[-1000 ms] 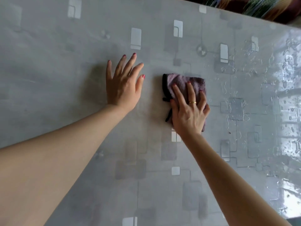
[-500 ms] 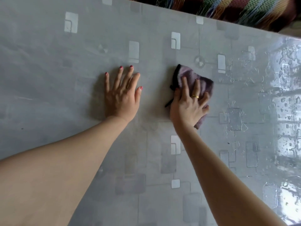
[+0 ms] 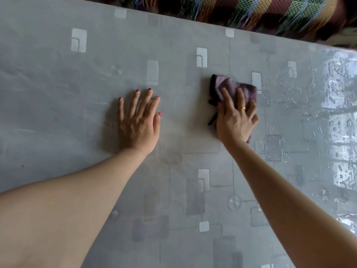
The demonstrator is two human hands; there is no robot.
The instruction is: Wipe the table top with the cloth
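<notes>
A grey table top (image 3: 77,117) with pale square patterns under a glossy cover fills the view. A crumpled purple cloth (image 3: 229,84) with a dark edge lies on it right of centre. My right hand (image 3: 234,120), with a gold ring, presses flat on the cloth, fingers spread over it; much of the cloth is hidden under the palm. My left hand (image 3: 140,120) rests flat on the bare table to the left of the cloth, fingers apart, holding nothing.
The far table edge runs diagonally across the top. Beyond it lies a multicoloured woven fabric with fringes (image 3: 260,10). The right part of the table (image 3: 328,113) shines with wet streaks and droplets.
My right hand has pushed the cloth away from me and a little to the right, toward the far edge. My left hand has stayed planted on the table.
</notes>
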